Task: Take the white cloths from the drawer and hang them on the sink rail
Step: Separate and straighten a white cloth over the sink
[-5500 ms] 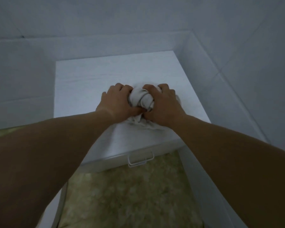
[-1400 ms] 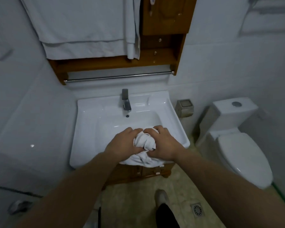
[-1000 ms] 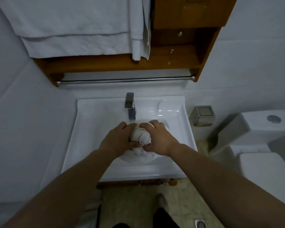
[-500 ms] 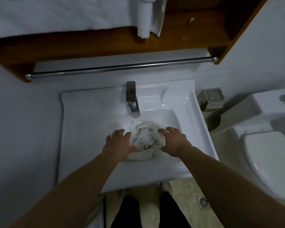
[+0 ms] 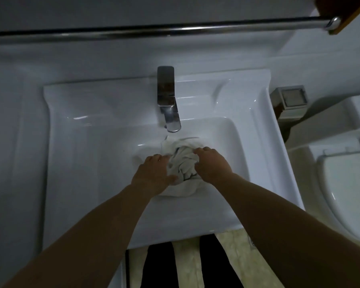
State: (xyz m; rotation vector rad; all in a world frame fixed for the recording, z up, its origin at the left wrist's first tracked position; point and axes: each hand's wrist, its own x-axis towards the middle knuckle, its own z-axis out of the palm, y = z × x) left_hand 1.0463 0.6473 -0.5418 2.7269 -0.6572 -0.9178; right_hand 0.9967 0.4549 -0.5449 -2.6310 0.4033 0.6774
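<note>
A: Where's the cloth [image 5: 182, 163] now?

B: Bunched in the sink [image 5: 87, 163] basin, just below the faucet [image 5: 167, 100] spout. Half a second ago it sat in about the same spot; a second ago the person held it above the basin.

A: Hands?

B: Left hand [image 5: 153, 175] on the left side of the bundle, fingers bent down against it, thumb under the front edge. Right hand [image 5: 213, 164] on the right side, fingers curled over the top folds. Both grip it, closer together than half a second ago.

A: Rail [image 5: 154, 31]?

B: Bare, across the top of view, well apart from the cloth. Camera has tipped down: the towels above the rail have dropped out of frame. Toilet [image 5: 345, 183] at right, legs by the sink front.
</note>
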